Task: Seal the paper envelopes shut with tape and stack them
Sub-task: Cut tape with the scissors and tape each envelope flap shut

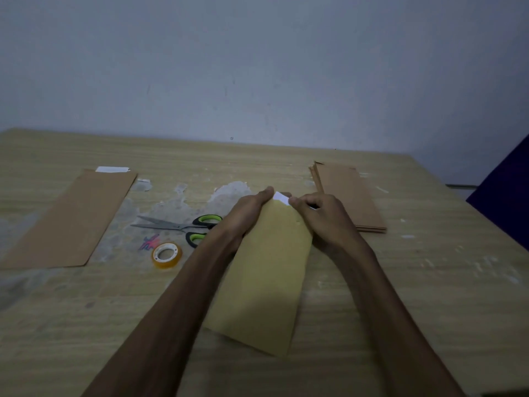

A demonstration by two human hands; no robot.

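Yellow-brown paper envelope [266, 276] flat on worktop [400, 296], centre, far end pinched by both hands. Left hand [249, 213] grips left edge; right hand [320, 216] pinches white insert [281, 198]. Brown envelope stack [350, 196] right. Single brown envelope [71, 219] left. Scissors [183, 226], round tape roll [167, 255] between.
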